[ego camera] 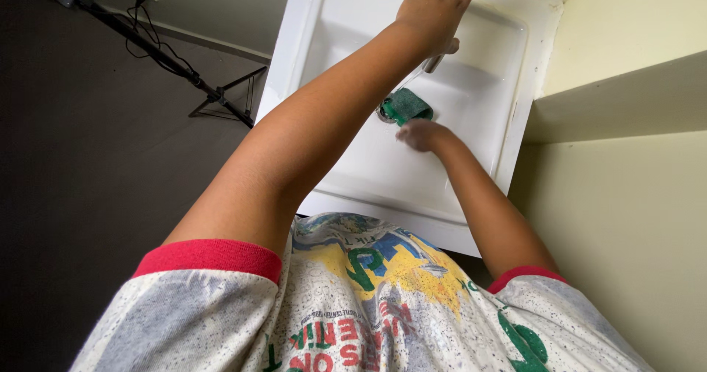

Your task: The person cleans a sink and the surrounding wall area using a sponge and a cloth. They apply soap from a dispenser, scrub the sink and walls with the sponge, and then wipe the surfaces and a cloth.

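White sink (pixel 335 18) fills my view. Green scrub pad (pixel 406 104) sits at drain in basin centre. Right hand (pixel 421 134) just below pad, blurred, fingers' grip unclear. Left hand (pixel 436 5) above pad, fingers spread on tap, likely bracing.

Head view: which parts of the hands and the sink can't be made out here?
- Left hand: fingertips cut off by the top edge; the tap is mostly hidden under it.
- Right hand: motion-blurred, so its grip on the green pad is unclear.
- Drain: largely covered by the pad.
- Sink: near-left part hidden by the left forearm.
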